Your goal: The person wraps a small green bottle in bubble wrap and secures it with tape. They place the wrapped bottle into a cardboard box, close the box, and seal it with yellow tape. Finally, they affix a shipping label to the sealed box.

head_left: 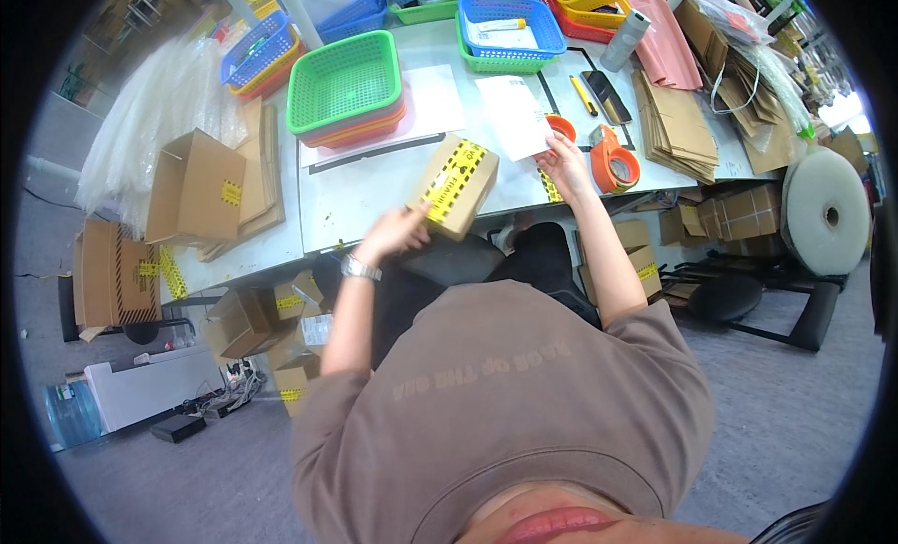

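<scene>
A small cardboard box (479, 190) with yellow-and-black tape along its top sits tilted at the table's front edge. My left hand (398, 233), a watch on its wrist, grips the box by its near left corner. Between the fingers of my right hand (568, 168) is the lower right corner of a white paper sheet (513, 123), held just above the table. Close to that hand lies an orange tape dispenser (604, 162), with an orange ring-shaped thing (561, 127) partly behind the paper.
Stacked green and orange baskets (344, 81) stand left of the paper. A phone (610, 99), a yellow cutter (583, 95) and flattened cardboard (675, 132) lie to the right. An open carton (195, 193) sits at the table's left end. More cartons (245, 319) are below.
</scene>
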{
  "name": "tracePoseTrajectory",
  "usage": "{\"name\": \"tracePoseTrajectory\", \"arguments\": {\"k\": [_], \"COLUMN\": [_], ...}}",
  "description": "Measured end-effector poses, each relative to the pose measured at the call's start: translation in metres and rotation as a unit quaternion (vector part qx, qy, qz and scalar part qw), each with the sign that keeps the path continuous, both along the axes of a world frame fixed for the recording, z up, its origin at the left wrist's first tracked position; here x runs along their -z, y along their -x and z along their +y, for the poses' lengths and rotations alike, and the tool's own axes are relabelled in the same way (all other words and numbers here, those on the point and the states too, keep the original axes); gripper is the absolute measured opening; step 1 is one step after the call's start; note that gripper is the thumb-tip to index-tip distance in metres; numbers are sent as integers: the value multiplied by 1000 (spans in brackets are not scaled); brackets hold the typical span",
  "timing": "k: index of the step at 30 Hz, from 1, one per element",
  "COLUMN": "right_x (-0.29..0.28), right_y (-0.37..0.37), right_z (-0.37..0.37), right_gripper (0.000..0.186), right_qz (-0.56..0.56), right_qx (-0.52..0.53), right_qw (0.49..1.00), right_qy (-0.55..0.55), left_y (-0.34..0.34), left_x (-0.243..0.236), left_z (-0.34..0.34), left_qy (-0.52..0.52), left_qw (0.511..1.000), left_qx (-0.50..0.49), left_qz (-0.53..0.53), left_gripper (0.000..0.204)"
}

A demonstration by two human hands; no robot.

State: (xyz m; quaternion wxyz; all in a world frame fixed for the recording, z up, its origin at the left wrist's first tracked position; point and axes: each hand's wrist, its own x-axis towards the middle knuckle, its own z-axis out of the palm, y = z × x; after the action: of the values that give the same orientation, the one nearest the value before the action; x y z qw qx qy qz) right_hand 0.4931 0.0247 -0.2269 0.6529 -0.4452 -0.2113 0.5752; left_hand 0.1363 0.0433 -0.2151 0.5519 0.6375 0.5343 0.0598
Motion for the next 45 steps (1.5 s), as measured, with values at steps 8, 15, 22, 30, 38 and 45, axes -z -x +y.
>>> {"name": "tracePoseTrajectory", "arguments": {"k": [8,15,22,30,38,45], "right_x": [10,9,17,2,-9,-10], "right_y": [12,19,72,85,58,56], "right_z": [-14,8,34,10,26,30], "right_gripper": [16,15,26,40,61,58], "right_qz": [15,-39,-184,-471,-708,-616], "right_qx": [-2,-44,3,5,-117,-213], "right_qw": [1000,997,983,881,657,731], "right_qy": [26,59,28,-48,-231,-200], "left_y": [-23,-61,-65,-59,-61,-56], "left_x": [20,33,40,46,20,16], "left_z": [98,36,48,68,60,58], "left_qy": [-238,-207,-66,-114,-284,-303], "left_qw": [958,949,924,947,925,944], "left_qx": [-68,-180,-174,-38,28,85], "left_qz": [-143,-157,-333,-298,-251,-98], "left_gripper": [67,89,91,89,76,94]}}
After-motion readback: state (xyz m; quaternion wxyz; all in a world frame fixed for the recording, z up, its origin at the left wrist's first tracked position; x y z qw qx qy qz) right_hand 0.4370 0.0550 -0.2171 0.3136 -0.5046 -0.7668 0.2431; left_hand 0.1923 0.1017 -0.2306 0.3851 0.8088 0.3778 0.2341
